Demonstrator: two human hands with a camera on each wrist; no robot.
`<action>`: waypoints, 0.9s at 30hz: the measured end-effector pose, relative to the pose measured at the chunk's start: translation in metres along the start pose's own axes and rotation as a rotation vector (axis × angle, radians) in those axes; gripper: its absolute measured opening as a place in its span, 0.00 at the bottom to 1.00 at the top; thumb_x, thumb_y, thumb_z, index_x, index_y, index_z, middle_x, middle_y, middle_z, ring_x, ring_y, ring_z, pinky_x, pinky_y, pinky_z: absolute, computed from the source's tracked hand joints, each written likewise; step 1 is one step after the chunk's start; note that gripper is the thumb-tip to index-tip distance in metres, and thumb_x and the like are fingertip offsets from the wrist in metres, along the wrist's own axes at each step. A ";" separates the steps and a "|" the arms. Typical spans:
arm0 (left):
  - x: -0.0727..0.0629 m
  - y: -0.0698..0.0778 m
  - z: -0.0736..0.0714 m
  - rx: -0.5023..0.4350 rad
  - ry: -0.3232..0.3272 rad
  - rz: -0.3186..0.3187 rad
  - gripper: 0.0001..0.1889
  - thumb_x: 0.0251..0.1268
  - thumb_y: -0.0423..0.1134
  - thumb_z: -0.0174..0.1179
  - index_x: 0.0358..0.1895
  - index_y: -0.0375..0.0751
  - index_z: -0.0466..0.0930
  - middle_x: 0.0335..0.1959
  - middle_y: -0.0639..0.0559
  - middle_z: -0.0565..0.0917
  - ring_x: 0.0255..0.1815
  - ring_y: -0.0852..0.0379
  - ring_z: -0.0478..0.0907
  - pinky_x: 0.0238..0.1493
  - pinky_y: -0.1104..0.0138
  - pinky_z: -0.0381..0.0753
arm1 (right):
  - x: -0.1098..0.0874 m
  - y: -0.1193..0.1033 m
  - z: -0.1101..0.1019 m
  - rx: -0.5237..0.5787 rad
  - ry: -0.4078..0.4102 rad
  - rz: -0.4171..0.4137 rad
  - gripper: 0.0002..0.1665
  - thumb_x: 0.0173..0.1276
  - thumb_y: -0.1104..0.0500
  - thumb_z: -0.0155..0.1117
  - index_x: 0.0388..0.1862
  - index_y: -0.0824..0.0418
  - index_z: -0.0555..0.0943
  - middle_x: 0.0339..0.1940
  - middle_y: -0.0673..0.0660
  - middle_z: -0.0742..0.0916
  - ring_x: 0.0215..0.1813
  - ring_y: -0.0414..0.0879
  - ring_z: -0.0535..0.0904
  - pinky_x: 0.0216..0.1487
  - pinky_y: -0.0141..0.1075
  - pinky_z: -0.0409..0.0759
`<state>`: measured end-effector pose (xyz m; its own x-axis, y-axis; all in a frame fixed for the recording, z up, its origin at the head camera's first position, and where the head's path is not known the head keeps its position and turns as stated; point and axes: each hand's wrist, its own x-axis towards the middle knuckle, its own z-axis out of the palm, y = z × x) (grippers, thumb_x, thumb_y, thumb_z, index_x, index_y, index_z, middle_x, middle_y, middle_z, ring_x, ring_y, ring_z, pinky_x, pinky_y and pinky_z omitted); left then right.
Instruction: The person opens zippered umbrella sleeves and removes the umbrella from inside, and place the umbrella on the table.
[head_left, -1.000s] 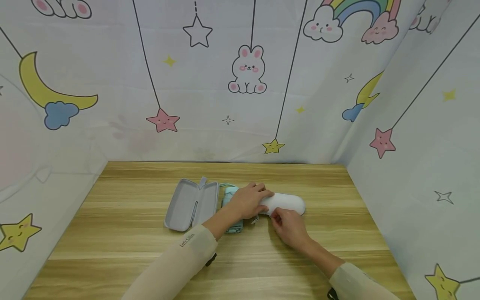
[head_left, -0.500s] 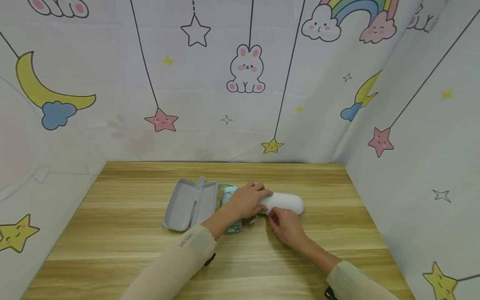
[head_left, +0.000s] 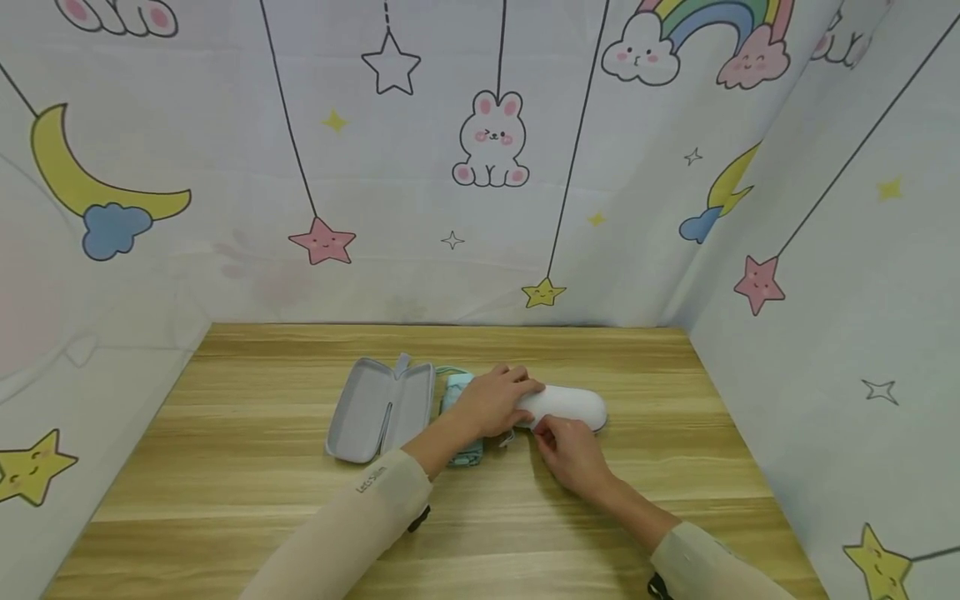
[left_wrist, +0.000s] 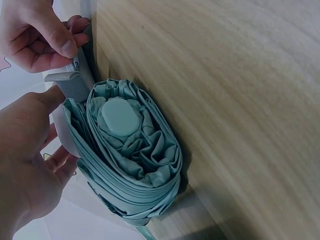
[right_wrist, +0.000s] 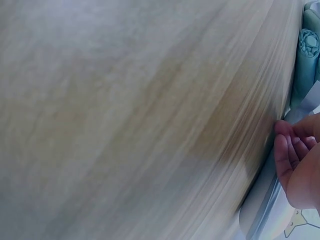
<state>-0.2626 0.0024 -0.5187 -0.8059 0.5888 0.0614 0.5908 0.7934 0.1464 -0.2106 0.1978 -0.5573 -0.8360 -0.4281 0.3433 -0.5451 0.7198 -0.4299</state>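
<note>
A white oval zip case [head_left: 573,407] lies on the table, its left end under my left hand [head_left: 491,404], which grips it with thumb in front and fingers over the top. At the case's front edge, my right hand [head_left: 577,458] pinches the zipper pull [left_wrist: 76,64] between thumb and forefinger. A grey strap [left_wrist: 74,86] sticks out at the case's left end. Right beside it, under my left wrist, stands a folded teal umbrella [left_wrist: 150,170], its light end cap [left_wrist: 121,116] facing the left wrist camera. The right wrist view shows the case's seam side [right_wrist: 265,202] below my fingers.
An unfolded grey case [head_left: 362,412] lies open to the left of the umbrella, partly behind my left forearm. The wooden table [head_left: 262,492] ends at a patterned cloth wall [head_left: 420,283] at the back, with another on the right.
My right hand has slid slightly left along the front edge of the white case with the zipper pull. The left hand keeps its grip, and the other things have stayed put.
</note>
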 end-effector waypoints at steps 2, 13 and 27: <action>0.000 0.000 0.000 -0.002 -0.001 0.000 0.28 0.76 0.58 0.64 0.75 0.60 0.76 0.64 0.56 0.78 0.63 0.52 0.75 0.57 0.60 0.82 | -0.001 0.000 -0.001 0.004 -0.001 -0.007 0.08 0.63 0.71 0.76 0.33 0.60 0.85 0.28 0.49 0.88 0.30 0.39 0.82 0.33 0.34 0.83; -0.003 0.000 0.002 -0.026 0.024 -0.015 0.28 0.75 0.58 0.65 0.74 0.59 0.77 0.63 0.57 0.79 0.62 0.52 0.76 0.57 0.61 0.82 | 0.003 0.010 -0.019 0.106 -0.078 -0.042 0.08 0.67 0.70 0.74 0.37 0.59 0.84 0.31 0.47 0.87 0.31 0.33 0.80 0.32 0.29 0.82; -0.002 0.000 0.005 -0.104 0.067 -0.057 0.29 0.69 0.57 0.71 0.69 0.53 0.81 0.65 0.55 0.80 0.65 0.52 0.77 0.63 0.60 0.81 | 0.022 0.042 -0.052 -0.016 0.100 0.063 0.11 0.71 0.61 0.74 0.46 0.65 0.84 0.38 0.55 0.84 0.43 0.51 0.79 0.44 0.48 0.81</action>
<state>-0.2606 0.0020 -0.5239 -0.8409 0.5287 0.1156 0.5397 0.8031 0.2527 -0.2489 0.2466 -0.5244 -0.8579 -0.3252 0.3978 -0.4895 0.7525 -0.4406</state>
